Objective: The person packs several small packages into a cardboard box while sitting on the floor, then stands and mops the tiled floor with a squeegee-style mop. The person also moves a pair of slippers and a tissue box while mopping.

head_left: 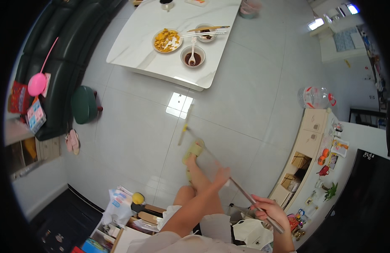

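Note:
A long-handled floor wiper runs slantwise in front of me, its narrow, blurred head with a yellow joint flat on the grey tile floor. My left hand grips the pole partway down. Higher up, close to the pole's top end, my right hand is wrapped around it. My foot in a yellow-green slipper stands just beside the wiper's head. Whether the head carries a blade or a cloth cannot be made out.
A marble-patterned table holds bowls and a plate of yellow food. Left are a dark sofa, a green stool and pink slippers. A low cabinet and a large plastic bottle stand right.

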### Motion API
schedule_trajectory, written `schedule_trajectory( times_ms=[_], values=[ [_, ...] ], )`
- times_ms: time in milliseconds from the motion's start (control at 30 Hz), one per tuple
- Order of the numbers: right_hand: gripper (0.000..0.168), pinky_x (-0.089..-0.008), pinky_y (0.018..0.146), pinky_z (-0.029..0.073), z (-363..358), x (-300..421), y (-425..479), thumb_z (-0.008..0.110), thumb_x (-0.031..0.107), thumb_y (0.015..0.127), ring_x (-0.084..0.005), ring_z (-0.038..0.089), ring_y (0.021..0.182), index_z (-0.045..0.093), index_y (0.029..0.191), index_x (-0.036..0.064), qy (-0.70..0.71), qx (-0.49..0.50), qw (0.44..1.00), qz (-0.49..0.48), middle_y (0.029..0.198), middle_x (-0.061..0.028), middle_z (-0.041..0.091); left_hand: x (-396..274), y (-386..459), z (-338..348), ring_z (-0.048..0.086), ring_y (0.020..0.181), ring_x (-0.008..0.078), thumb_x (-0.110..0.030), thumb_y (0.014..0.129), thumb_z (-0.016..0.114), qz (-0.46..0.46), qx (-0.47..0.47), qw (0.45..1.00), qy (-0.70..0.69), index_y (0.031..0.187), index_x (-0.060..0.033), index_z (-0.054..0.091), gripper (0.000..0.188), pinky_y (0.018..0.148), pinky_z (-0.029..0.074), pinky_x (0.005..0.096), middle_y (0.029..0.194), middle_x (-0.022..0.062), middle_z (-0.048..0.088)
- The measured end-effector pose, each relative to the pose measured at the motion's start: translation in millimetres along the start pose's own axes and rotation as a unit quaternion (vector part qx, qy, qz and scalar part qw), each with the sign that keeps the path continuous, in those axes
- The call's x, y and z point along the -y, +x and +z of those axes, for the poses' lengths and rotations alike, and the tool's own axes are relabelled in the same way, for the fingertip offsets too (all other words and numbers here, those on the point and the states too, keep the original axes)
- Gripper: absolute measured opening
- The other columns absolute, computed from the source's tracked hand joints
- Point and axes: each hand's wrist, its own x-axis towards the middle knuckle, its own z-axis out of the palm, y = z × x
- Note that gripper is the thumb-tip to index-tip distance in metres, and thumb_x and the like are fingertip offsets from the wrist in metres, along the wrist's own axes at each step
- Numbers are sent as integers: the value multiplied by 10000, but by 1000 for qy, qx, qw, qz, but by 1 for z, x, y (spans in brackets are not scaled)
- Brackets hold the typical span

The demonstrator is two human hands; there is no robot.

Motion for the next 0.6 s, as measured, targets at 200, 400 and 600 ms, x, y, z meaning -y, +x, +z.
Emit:
schedule_trajectory(
  times_ms=[200, 400, 600],
  values=[
    [397, -175, 375, 257, 6, -21, -28, 423, -15, 862, -56, 313, 474, 420, 1254, 46, -46, -15, 997, -57, 787, -85, 531, 12, 2, 31, 518, 956, 409, -249, 781, 444, 83, -34, 990, 108, 1310, 83, -138, 854, 859, 391, 387, 1035, 331, 515],
    [435, -184, 424, 323, 25, -80, -10, 509, 77, 848, -61, 375, 508, 421, 1272, 111, -160, 3, 987, 25, 811, -23, 546, 129, -32, -61, 499, 669, 185, -198, 805, 491, 106, -86, 987, -87, 1173, 30, 241, 500, 613, 454, 321, 799, 82, 520],
    [390, -154, 373, 308, 64, -126, 74, 497, 126, 856, -19, 381, 471, 416, 1226, 36, -159, 135, 966, 155, 621, 42, 430, 169, -101, -145, 411, 694, 141, -169, 756, 527, -59, -227, 941, -243, 1123, -51, 396, 407, 629, 371, 294, 791, 24, 427]
  ],
)
